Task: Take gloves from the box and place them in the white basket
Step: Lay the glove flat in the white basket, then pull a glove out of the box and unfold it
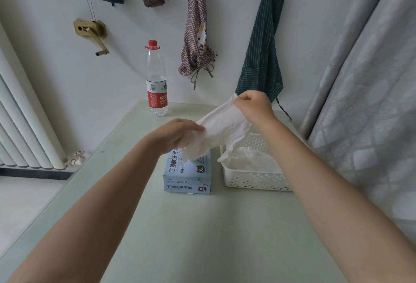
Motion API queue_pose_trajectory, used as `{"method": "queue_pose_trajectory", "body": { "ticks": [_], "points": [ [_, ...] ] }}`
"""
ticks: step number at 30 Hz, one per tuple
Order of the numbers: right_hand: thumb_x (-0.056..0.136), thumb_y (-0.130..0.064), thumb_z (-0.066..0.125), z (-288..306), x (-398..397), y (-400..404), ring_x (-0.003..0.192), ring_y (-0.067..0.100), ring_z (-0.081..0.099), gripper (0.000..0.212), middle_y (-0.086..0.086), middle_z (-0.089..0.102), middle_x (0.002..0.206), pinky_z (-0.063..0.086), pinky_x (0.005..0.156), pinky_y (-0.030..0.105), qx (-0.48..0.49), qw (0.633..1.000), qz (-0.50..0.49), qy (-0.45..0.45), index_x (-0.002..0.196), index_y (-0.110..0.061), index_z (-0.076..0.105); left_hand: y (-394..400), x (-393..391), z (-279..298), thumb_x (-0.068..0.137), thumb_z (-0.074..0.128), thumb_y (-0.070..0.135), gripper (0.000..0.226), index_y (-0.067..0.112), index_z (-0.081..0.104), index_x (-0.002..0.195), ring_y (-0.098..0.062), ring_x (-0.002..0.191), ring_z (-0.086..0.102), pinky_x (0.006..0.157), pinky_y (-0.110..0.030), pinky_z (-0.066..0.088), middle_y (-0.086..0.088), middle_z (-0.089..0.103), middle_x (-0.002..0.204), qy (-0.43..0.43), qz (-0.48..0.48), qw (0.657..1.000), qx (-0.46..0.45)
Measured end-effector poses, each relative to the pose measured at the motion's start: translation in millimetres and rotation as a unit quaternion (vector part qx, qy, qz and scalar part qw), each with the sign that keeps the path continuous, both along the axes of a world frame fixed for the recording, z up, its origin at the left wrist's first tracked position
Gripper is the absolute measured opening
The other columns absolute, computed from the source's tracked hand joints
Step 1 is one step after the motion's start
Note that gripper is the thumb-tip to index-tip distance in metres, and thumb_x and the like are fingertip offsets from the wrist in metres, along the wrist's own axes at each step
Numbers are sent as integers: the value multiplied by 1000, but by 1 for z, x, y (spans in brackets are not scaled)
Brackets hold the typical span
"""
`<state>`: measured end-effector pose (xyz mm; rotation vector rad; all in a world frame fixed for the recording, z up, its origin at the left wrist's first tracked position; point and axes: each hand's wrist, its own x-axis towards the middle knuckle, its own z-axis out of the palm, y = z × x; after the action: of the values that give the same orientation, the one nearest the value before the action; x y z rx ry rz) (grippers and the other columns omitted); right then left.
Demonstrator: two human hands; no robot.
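A white glove [221, 128] is stretched in the air between both hands, above the box and the basket. My left hand [175, 135] grips its lower end over the light blue glove box [188, 175]. My right hand [253, 105] pinches its upper end, higher and to the right. The box lies flat on the pale green table [191, 233], its top partly hidden by the glove. The white perforated basket [254, 180] stands just right of the box and holds other white gloves [247, 159].
A water bottle [156, 80] with a red cap stands at the table's back edge by the wall. Two aprons [198, 35] hang on the wall behind. A radiator [20, 125] is at the left, a curtain [364, 102] at the right.
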<state>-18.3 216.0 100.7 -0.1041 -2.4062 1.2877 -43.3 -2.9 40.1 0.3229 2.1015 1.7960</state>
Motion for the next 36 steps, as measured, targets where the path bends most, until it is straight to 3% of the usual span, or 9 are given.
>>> {"method": "queue_pose_trajectory", "body": {
  "ticks": [6, 9, 12, 18, 21, 24, 30, 33, 36],
  "points": [
    [89, -26, 57, -14, -11, 27, 74, 18, 48, 8, 5, 50, 80, 38, 65, 26, -58, 993, 11, -100, 86, -19, 54, 9, -18, 13, 92, 65, 18, 31, -3, 58, 113, -32, 90, 59, 85, -43, 49, -20, 62, 103, -18, 0, 999, 43],
    [91, -24, 56, -37, -14, 49, 64, 20, 49, 13, 4, 52, 75, 37, 54, 22, -84, 981, -5, -175, 81, -16, 52, 32, -28, 9, 89, 70, 22, 32, 4, 64, 115, -29, 87, 67, 80, -39, 56, -13, 71, 100, 22, 3, 997, -76],
    [84, -16, 53, -68, -14, 73, 70, 24, 56, 12, 14, 56, 80, 44, 62, 28, -112, 971, -39, -206, 87, -7, 59, 65, -34, -3, 87, 71, 33, 23, 18, 72, 104, -23, 88, 67, 82, -35, 57, -4, 72, 95, 87, -3, 969, -233],
    [95, -15, 44, -96, -8, 118, 82, 25, 52, 19, 10, 55, 86, 35, 59, 26, -70, 973, -96, -197, 91, -3, 59, 128, -47, -16, 86, 70, 29, 11, 21, 71, 94, -15, 80, 57, 58, -22, 41, 1, 65, 96, 176, 35, 931, -316],
    [94, -11, 41, -107, -8, 137, 84, 21, 44, 28, 1, 41, 72, 30, 63, 26, -21, 972, -111, -205, 67, -15, 37, 151, -50, -28, 84, 68, 21, 11, 23, 69, 95, -17, 80, 57, 65, -24, 42, -3, 66, 102, 209, 26, 913, -349],
    [95, -12, 38, -117, -6, 149, 89, 20, 42, 24, 3, 44, 88, 30, 73, 25, -1, 971, -109, -215, 72, -17, 38, 163, -49, -38, 86, 65, 18, 23, 23, 66, 109, -17, 84, 56, 73, -26, 45, -2, 63, 106, 276, 2, 871, -406],
    [98, -13, 35, -126, -4, 160, 89, 22, 39, 35, 0, 38, 82, 30, 66, 27, 61, 962, -115, -239, 68, -26, 22, 186, -32, -48, 87, 64, 46, 19, 34, 66, 101, -15, 94, 56, 83, -32, 47, 8, 53, 97, 326, -96, 815, -470],
    [95, -11, 33, -126, -1, 161, 102, 30, 52, 17, 13, 52, 113, 38, 79, 30, 98, 959, -130, -230, 100, -13, 49, 188, -29, -54, 83, 71, 45, 34, 27, 65, 112, -14, 89, 53, 79, -27, 41, 6, 53, 98, 261, -175, 804, -504],
    [93, -4, 33, -123, 2, 159, 109, 38, 56, 33, 21, 56, 122, 46, 82, 38, 160, 952, -163, -203, 124, -1, 41, 182, -30, -54, 83, 74, 39, 33, 28, 65, 113, -15, 94, 57, 79, -24, 42, 7, 58, 101, 250, -183, 803, -509]
  ]
}}
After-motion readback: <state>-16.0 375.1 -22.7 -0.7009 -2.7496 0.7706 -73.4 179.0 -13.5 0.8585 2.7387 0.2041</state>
